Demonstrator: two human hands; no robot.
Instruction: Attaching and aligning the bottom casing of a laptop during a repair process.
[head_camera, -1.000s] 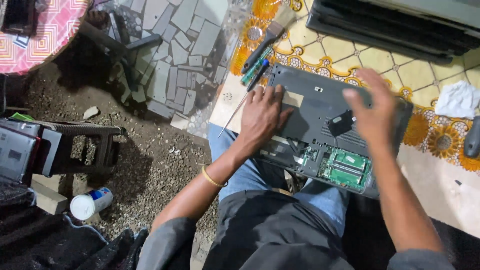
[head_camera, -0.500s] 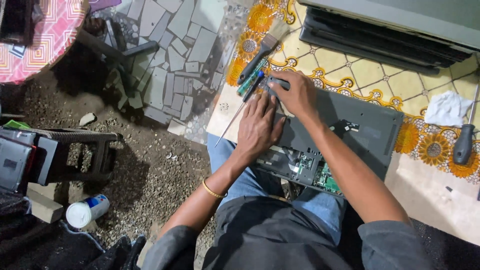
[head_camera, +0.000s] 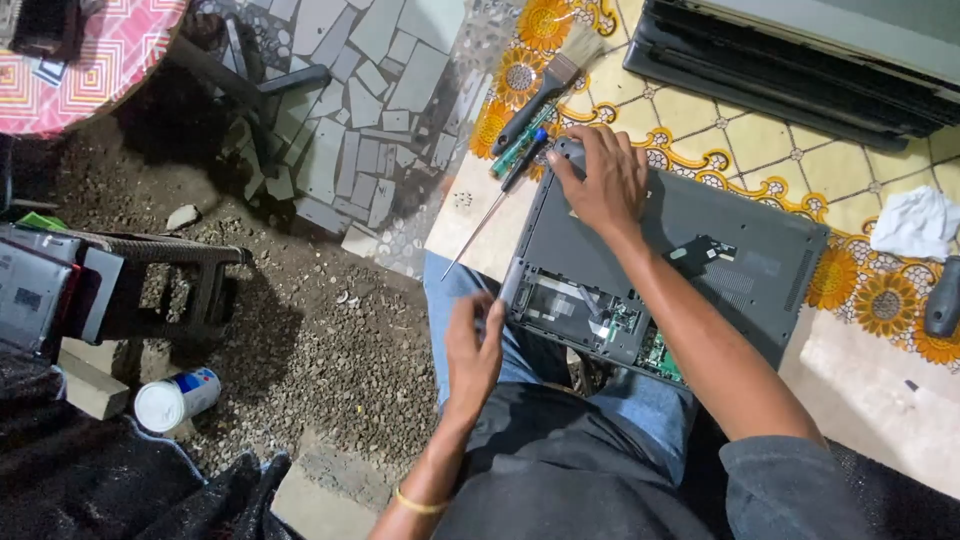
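Note:
A grey laptop (head_camera: 700, 235) lies bottom-up across my lap and the table edge, with an open bay near me showing a green circuit board (head_camera: 655, 350). My right hand (head_camera: 600, 180) rests flat on its far left corner, fingers spread, next to two screwdrivers (head_camera: 515, 160). My left hand (head_camera: 475, 345) hovers at the laptop's near left corner with fingers curled together. Whether anything small is pinched in it is not visible.
A paint brush (head_camera: 545, 85) lies beyond the screwdrivers on the flowered tablecloth (head_camera: 760, 150). Stacked dark laptops (head_camera: 800, 60) sit at the far edge. A white cloth (head_camera: 915, 222) and a dark tool handle (head_camera: 945, 295) lie right. On the gravel left: a stool (head_camera: 190, 270) and a white can (head_camera: 175, 398).
My right hand crossed from the laptop's right side to its far left corner. My left hand drew back from the laptop's top to its near left corner.

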